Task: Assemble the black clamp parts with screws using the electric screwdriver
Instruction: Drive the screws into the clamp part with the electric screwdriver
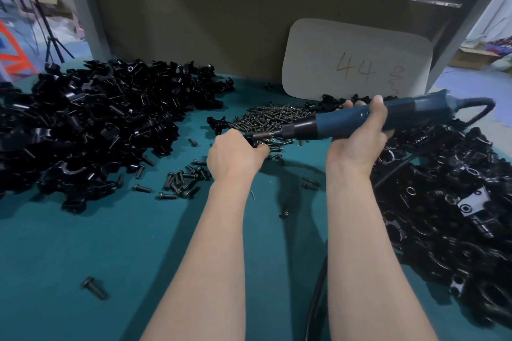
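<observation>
Screwdriver gripped in my right hand, bit at the clamp part my left hand clutches.

The light is dim and cool overall. The brightest patches are the daylit openings at the far left and right edges, which look slightly washed out. Soft shadows of the forearms fall leftward on the teal tabletop, so the light comes from the right and above. Small glints sit on the black parts. The right pile is smeared by blur. Wide-angle distortion bends the posts near the top corners, and the background is soft.
</observation>
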A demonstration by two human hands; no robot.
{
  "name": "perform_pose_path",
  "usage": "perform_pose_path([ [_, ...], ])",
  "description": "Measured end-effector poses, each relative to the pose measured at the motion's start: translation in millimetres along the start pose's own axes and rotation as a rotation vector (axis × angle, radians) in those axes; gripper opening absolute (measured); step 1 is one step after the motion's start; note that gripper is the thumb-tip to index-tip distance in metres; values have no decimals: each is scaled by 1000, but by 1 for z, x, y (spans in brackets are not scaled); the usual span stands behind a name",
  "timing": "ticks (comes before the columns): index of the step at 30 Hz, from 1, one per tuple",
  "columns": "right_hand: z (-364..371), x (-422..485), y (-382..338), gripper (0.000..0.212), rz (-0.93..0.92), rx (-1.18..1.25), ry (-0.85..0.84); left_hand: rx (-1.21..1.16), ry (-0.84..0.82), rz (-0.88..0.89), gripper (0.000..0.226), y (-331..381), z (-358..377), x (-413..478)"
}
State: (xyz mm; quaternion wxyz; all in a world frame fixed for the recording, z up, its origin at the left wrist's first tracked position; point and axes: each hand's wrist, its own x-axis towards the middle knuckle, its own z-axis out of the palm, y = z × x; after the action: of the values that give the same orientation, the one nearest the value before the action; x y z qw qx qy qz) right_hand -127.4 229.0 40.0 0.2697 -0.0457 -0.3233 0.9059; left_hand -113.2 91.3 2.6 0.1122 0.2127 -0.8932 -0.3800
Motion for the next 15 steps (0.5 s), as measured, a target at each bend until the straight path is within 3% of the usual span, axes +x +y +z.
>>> perform_pose_path([
  [4, 4, -4, -10, 49, 44, -1, -218, 199, -285, -42, 40, 2, -17, 0],
  [6, 4, -2, -15, 34, 76, 16, -334, 243, -415, -3, 45, 2, -30, 3],
  [9, 2, 0, -25, 20, 138, 188, -465, 197, -454, 68, 34, 4, -43, 0],
  [12, -2, 2, -29, 19, 165, 193, -466, 267, -510, 96, 40, 5, -32, -5],
  [15, -3, 3, -27, 17, 176, 109, -332, 274, -479, 45, 25, -4, -19, -3],
])
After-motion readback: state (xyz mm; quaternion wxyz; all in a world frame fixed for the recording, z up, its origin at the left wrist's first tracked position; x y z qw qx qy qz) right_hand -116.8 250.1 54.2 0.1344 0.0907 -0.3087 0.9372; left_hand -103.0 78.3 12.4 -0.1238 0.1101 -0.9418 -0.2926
